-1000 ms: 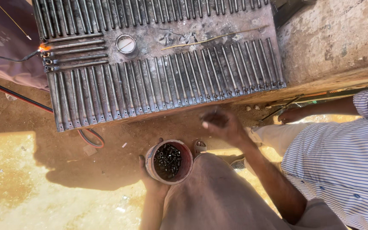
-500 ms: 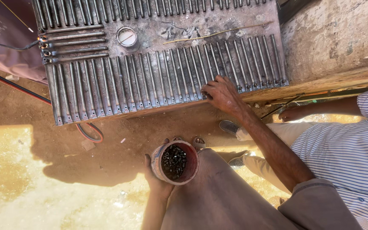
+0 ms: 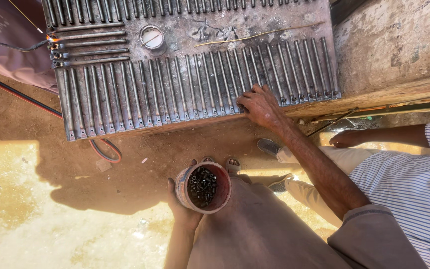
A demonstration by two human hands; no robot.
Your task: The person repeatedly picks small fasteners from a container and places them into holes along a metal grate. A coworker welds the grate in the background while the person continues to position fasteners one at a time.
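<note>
Left grip: left hand [image 3: 184,211] cupped from below around a small round tub [image 3: 203,188], fingers closed on its wall; tub upright, mouth up.
Tub contents: dark short metal pieces [image 3: 203,185], heaped to one side; too small to tell their exact kind.
Right grip: right hand [image 3: 259,105] laid on the near row of metal rods [image 3: 195,89], fingertips together on a rod end; whether it pinches a piece, cannot tell.
Rod rack: grey metal surface [image 3: 265,22], rods side by side, ends toward the right grip; tub well below and left of that grip.
Doing it well (judgement): keep tub level and close under the right grip; work rod by rod along the row; seat each end squarely.
Risk (judgement): tilting tub spills pieces onto dirt floor [image 3: 36,209].
Nearby: another person's hand [image 3: 345,139] beside right forearm; red hose [image 3: 106,149].
</note>
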